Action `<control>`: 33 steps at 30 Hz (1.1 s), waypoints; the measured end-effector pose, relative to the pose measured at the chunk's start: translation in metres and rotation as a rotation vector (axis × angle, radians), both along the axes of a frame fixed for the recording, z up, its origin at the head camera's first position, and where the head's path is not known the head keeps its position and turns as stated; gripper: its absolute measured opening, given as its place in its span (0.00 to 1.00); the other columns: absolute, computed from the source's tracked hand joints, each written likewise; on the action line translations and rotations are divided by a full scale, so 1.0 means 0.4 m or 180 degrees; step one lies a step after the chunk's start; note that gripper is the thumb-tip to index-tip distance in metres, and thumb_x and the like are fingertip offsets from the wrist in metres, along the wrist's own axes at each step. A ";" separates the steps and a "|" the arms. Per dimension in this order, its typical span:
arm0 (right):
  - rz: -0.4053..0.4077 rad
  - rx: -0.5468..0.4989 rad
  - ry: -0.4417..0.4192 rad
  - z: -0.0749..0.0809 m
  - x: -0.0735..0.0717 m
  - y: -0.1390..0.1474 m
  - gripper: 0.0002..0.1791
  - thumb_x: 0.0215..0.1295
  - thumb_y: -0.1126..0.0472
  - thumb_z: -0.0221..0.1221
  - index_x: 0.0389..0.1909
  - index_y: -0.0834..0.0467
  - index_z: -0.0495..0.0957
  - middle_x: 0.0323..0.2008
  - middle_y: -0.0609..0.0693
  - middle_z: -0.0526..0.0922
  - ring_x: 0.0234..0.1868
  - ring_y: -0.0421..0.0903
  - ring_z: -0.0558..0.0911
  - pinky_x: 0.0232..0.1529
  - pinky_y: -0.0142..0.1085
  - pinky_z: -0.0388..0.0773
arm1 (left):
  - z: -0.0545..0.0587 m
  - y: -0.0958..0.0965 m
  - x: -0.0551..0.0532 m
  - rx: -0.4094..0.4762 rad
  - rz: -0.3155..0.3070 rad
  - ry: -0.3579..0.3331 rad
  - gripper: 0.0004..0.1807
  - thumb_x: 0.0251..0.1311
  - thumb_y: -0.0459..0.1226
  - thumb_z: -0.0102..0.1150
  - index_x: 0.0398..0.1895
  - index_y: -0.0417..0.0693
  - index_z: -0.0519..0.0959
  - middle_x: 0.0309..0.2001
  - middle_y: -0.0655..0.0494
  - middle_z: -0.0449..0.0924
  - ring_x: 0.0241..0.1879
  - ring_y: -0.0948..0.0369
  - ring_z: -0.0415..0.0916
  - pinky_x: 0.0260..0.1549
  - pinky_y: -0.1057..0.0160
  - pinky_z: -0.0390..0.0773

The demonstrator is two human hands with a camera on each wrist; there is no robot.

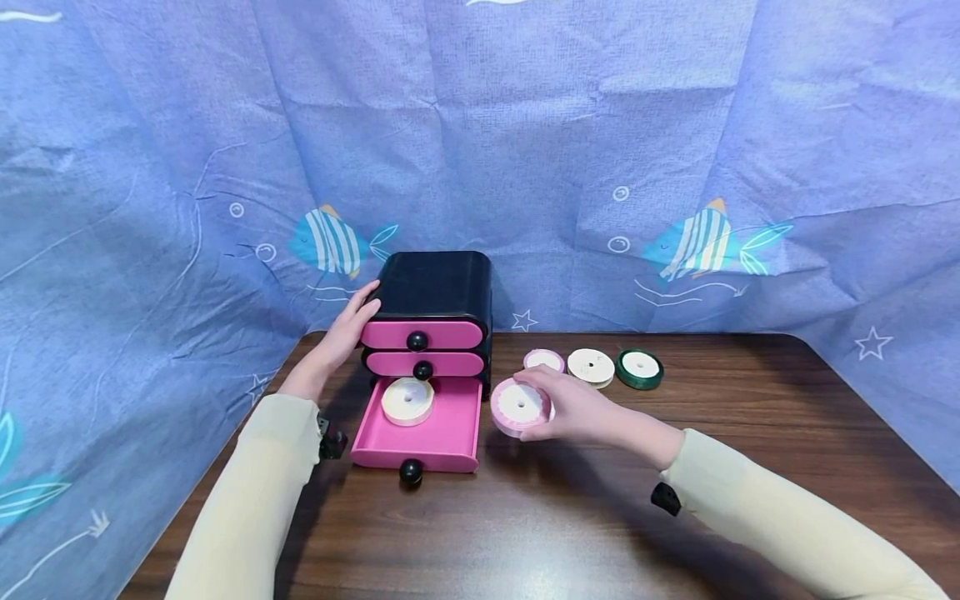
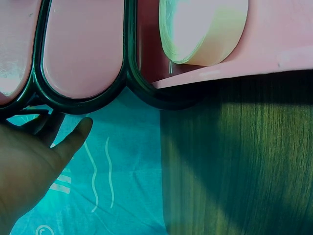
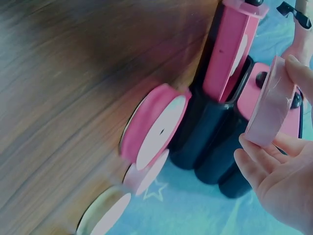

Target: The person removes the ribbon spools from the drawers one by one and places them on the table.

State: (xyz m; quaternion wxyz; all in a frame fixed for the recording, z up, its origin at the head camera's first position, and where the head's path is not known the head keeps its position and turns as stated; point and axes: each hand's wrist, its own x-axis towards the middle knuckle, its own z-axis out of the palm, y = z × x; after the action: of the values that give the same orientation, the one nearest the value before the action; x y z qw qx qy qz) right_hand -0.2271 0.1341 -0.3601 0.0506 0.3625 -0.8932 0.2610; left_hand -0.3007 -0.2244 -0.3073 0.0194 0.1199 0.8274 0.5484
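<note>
A spool of pale pink ribbon (image 1: 520, 407) is gripped at its rim by my right hand (image 1: 573, 406), just right of the pulled-out bottom drawer (image 1: 453, 417). In the right wrist view, thumb and fingers pinch the pink spool (image 3: 271, 105) edge-on. My left hand (image 1: 350, 327) rests against the left side of the black cabinet (image 1: 435, 283), fingers fairly straight. A cream ribbon spool (image 1: 407, 401) lies flat at the back left of that pink drawer; the left wrist view shows part of this cream spool (image 2: 205, 32).
Behind my right hand are a pink spool (image 1: 543, 360), a white spool (image 1: 590, 367) and a dark green spool (image 1: 639, 369). The right wrist view adds a brighter pink spool (image 3: 156, 129). Two upper drawers (image 1: 450, 335) are closed. A blue cloth (image 1: 570, 167) hangs behind the wooden table (image 1: 750, 433).
</note>
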 end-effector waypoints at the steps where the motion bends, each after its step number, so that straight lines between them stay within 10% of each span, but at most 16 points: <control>1: -0.0016 -0.0001 0.0023 0.001 0.001 0.011 0.40 0.45 0.51 0.75 0.59 0.63 0.74 0.55 0.55 0.77 0.55 0.51 0.76 0.53 0.48 0.73 | 0.000 0.000 0.000 -0.0003 0.0004 0.0011 0.34 0.74 0.45 0.37 0.78 0.45 0.45 0.77 0.42 0.37 0.73 0.45 0.38 0.67 0.42 0.44; 33: -0.0762 0.0061 0.0187 -0.081 -0.010 0.273 0.39 0.44 0.52 0.75 0.55 0.70 0.74 0.48 0.61 0.78 0.47 0.56 0.78 0.47 0.52 0.74 | -0.007 -0.005 -0.010 -0.0009 -0.0015 -0.0007 0.34 0.74 0.46 0.38 0.78 0.47 0.44 0.77 0.42 0.36 0.73 0.44 0.39 0.66 0.41 0.46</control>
State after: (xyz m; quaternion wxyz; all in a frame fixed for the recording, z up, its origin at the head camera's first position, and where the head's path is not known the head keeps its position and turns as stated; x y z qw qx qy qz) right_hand -0.2310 0.2432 -0.3926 0.1041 0.2613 -0.9307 0.2339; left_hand -0.3048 -0.2263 -0.3101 0.0217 0.1212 0.8279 0.5473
